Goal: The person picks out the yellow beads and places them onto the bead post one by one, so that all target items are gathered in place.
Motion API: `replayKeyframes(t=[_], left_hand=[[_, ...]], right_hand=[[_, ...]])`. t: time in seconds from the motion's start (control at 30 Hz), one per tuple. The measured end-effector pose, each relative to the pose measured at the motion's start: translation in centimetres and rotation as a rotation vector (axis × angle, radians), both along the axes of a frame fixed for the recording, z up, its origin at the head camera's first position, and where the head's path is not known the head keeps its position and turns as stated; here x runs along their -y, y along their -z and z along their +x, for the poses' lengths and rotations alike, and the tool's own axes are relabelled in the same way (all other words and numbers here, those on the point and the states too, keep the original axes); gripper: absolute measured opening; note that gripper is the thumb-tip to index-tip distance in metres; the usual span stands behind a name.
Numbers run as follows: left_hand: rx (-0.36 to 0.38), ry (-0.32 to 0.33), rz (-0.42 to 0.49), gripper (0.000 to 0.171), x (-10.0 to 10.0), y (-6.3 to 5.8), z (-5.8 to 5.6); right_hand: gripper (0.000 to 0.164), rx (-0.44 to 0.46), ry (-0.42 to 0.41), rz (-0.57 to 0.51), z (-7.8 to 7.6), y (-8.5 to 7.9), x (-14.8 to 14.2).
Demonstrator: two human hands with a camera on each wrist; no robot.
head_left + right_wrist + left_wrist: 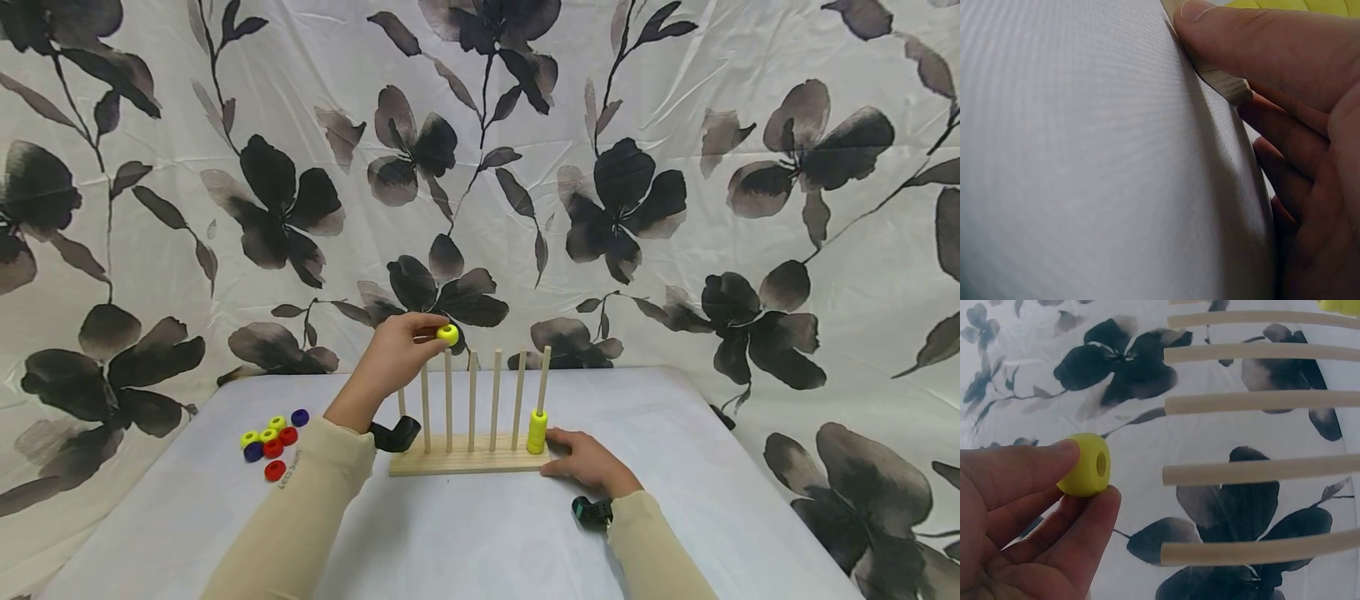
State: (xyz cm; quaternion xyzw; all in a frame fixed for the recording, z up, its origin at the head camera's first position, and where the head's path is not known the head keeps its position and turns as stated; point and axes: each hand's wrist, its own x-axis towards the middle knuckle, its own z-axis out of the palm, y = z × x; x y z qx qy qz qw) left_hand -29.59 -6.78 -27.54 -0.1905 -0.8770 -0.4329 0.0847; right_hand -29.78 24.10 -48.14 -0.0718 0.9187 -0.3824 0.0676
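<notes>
Above the tops of the pegs, my left hand (393, 358) pinches a yellow bead (1080, 475) between thumb and fingers, its hole facing the peg ends in the left wrist view. Below stands a wooden peg stand (468, 465) with several upright pegs in a row. Yellow beads (537, 435) are stacked on the rightmost peg, and the other pegs are bare where they show. My right hand (588, 460) grips the right end of the stand's base (1230, 86), thumb along the front and fingers around the end.
Loose yellow, red (274, 471) and dark blue (253, 452) beads lie grouped on the white table (465, 533), left of the stand. A floral cloth (480, 208) hangs behind the table. Each wrist wears a black device (397, 435).
</notes>
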Motion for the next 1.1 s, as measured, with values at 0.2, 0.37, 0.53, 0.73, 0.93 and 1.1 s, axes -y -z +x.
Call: replayKeyframes(t=[0.2, 0.37, 0.53, 0.73, 0.93, 1.1], left_hand=[[-0.008, 0.034, 0.018, 0.036, -0.9, 0.0, -0.1], [-0.006, 0.04, 0.012, 0.036, -1.7, 0.2, -0.2], [-0.016, 0.057, 0.007, 0.037, -2.5, 0.3, -0.3], [-0.02, 0.061, 0.005, 0.037, -3.5, 0.3, -0.3], [-0.006, 0.058, 0.011, 0.036, -4.6, 0.4, -0.3], [0.014, 0.077, 0.031, 0.036, -5.3, 0.6, -0.3]], right_hand=[[0.071, 0.003, 0.0, 0.008, -0.1, 0.1, 0.0], [0.072, 0.013, 0.006, 0.005, 0.0, 0.1, 0.1], [0.072, 0.014, 0.006, 0.01, 0.1, 0.1, 0.2], [0.072, 0.008, 0.007, 0.012, 0.2, 0.0, 0.2], [0.072, 0.005, 0.006, 0.011, 0.2, -0.1, 0.2], [0.072, 0.003, 0.008, 0.017, 0.1, -0.1, 0.2]])
